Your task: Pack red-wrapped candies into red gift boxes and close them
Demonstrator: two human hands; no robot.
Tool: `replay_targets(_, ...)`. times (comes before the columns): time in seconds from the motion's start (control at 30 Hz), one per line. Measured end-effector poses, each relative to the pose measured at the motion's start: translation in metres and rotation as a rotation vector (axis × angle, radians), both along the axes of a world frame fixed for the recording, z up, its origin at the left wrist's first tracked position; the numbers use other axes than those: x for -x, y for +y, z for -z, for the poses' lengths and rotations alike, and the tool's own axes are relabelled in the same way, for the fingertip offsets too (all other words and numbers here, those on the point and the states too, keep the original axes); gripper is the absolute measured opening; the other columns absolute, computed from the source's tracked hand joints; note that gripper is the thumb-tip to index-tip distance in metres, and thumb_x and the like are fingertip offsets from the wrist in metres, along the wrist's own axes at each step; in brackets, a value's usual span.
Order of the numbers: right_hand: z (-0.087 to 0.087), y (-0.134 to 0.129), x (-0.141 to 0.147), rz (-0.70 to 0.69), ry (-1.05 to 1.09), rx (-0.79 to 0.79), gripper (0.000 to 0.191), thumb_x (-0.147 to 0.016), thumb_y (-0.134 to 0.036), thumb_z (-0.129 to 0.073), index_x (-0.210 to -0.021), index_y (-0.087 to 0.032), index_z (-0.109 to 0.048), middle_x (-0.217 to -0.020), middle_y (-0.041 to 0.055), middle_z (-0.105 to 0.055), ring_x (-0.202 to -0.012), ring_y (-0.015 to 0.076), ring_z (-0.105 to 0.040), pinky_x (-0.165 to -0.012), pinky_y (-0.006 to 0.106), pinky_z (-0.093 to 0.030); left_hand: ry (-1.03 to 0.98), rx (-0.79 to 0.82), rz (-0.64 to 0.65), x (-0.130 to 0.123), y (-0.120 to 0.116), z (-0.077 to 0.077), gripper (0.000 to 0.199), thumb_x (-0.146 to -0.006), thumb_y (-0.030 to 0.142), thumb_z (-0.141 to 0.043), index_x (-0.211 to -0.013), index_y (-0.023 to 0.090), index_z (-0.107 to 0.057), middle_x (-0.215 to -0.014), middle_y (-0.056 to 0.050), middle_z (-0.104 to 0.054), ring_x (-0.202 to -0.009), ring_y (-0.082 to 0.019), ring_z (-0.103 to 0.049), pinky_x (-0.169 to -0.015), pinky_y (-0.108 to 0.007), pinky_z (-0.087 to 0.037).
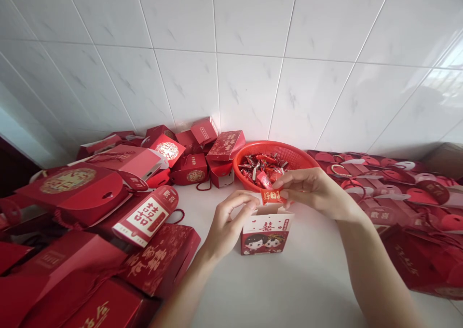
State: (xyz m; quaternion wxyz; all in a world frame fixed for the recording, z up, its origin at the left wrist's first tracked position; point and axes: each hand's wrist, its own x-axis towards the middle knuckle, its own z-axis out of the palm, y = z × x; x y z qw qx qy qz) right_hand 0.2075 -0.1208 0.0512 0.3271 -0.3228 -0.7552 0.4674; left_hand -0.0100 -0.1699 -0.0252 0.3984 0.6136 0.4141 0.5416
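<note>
A small open gift box point(266, 235), white on top and red below with a cartoon couple printed on it, stands on the white table point(289, 280). My left hand point(227, 225) grips its left side, thumb and fingers around the top edge. My right hand point(314, 189) pinches a red wrapped candy point(271, 196) just above the box's opening. Behind them sits a round red basket point(246, 160) holding several red-wrapped candies point(263, 168).
Several closed red gift boxes and bags point(144, 217) are heaped on the left and against the tiled wall point(231, 67). A row of flat red bags point(415, 198) lies on the right. A cardboard box corner point(446, 159) shows at the far right.
</note>
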Motion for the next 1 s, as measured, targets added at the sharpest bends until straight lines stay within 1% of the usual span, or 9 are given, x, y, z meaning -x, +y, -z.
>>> replay_targets(0.23,0.000,-0.002,0.000,0.086,-0.242,-0.300,0.019,-0.087,-0.028,-0.066,-0.101,-0.024,-0.079,-0.097,0.0046,-0.079,-0.088,0.0235,-0.074,-0.077,0.035,-0.061,0.056,0.134,-0.010,0.002,0.002,0.001,0.024,-0.089,0.036,-0.064,-0.106,0.022,-0.073,-0.113,-0.007,-0.072,-0.109,-0.025,-0.065,-0.083,-0.030,-0.053)
replay_targets(0.43,-0.003,-0.001,-0.011,0.149,-0.333,-0.363,0.028,-0.088,-0.035,-0.065,-0.112,-0.024,-0.076,-0.102,0.0062,-0.078,-0.090,0.0244,-0.073,-0.077,0.036,-0.060,0.079,0.208,-0.030,0.003,0.001,0.001,0.029,-0.089,0.038,-0.063,-0.112,0.022,-0.072,-0.113,-0.006,-0.073,-0.100,-0.024,-0.068,-0.078,-0.029,-0.054)
replay_targets(0.5,-0.003,0.001,-0.016,0.171,-0.388,-0.381,0.039,-0.085,-0.041,-0.069,-0.120,-0.024,-0.072,-0.112,0.0079,-0.076,-0.100,0.0273,-0.071,-0.084,0.039,-0.059,0.075,0.200,-0.031,0.003,0.002,0.002,0.029,-0.090,0.040,-0.063,-0.111,0.023,-0.073,-0.116,-0.006,-0.073,-0.105,-0.025,-0.067,-0.082,-0.030,-0.054)
replay_targets(0.6,-0.001,0.004,-0.020,0.126,-0.543,-0.365,0.070,-0.072,-0.049,-0.081,-0.136,-0.027,-0.062,-0.135,0.0092,-0.066,-0.121,0.0342,-0.062,-0.096,0.045,-0.054,0.083,0.139,-0.041,0.003,0.004,0.005,0.031,-0.093,0.045,-0.061,-0.110,0.023,-0.073,-0.118,-0.006,-0.073,-0.113,-0.025,-0.065,-0.094,-0.032,-0.052)
replay_targets(0.67,0.002,0.006,-0.019,0.078,-0.643,-0.323,0.078,-0.069,-0.047,-0.083,-0.140,-0.028,-0.058,-0.135,0.0097,-0.066,-0.123,0.0355,-0.061,-0.094,0.044,-0.054,0.101,0.115,-0.049,0.004,0.006,0.006,0.035,-0.094,0.048,-0.058,-0.112,0.022,-0.073,-0.117,-0.007,-0.073,-0.111,-0.025,-0.066,-0.096,-0.033,-0.051)
replay_targets(0.77,0.007,0.009,-0.012,0.054,-0.695,-0.304,0.051,-0.079,-0.036,-0.076,-0.128,-0.023,-0.065,-0.108,0.0089,-0.075,-0.099,0.0297,-0.069,-0.078,0.037,-0.053,0.153,0.080,-0.016,0.006,0.008,0.008,0.037,-0.093,0.047,-0.060,-0.120,0.022,-0.069,-0.128,-0.008,-0.069,-0.119,-0.027,-0.063,-0.101,-0.035,-0.049)
replay_targets(0.87,0.009,0.012,-0.005,0.053,-0.673,-0.348,0.022,-0.083,-0.024,-0.069,-0.105,-0.020,-0.068,-0.088,0.0046,-0.073,-0.078,0.0220,-0.067,-0.066,0.030,-0.048,0.184,-0.014,0.038,0.008,0.010,0.011,0.055,-0.091,0.035,-0.064,-0.143,0.025,-0.050,-0.143,-0.009,-0.059,-0.131,-0.026,-0.055,-0.110,-0.036,-0.043)
replay_targets(0.93,0.009,0.013,-0.003,0.052,-0.657,-0.381,0.014,-0.082,-0.020,-0.067,-0.097,-0.020,-0.067,-0.083,0.0027,-0.071,-0.072,0.0190,-0.064,-0.062,0.028,-0.045,0.156,-0.043,0.050,0.007,0.011,0.014,0.068,-0.091,0.029,-0.063,-0.152,0.025,-0.035,-0.140,-0.010,-0.061,-0.125,-0.024,-0.060,-0.107,-0.036,-0.045)
replay_targets(1.0,0.008,0.013,-0.003,0.052,-0.640,-0.409,0.011,-0.083,-0.018,-0.065,-0.094,-0.020,-0.066,-0.080,0.0019,-0.070,-0.071,0.0179,-0.063,-0.062,0.027,-0.044,0.122,-0.052,0.037,0.006,0.013,0.016,0.062,-0.091,0.029,-0.061,-0.149,0.023,-0.038,-0.129,-0.010,-0.068,-0.112,-0.021,-0.066,-0.098,-0.033,-0.050)
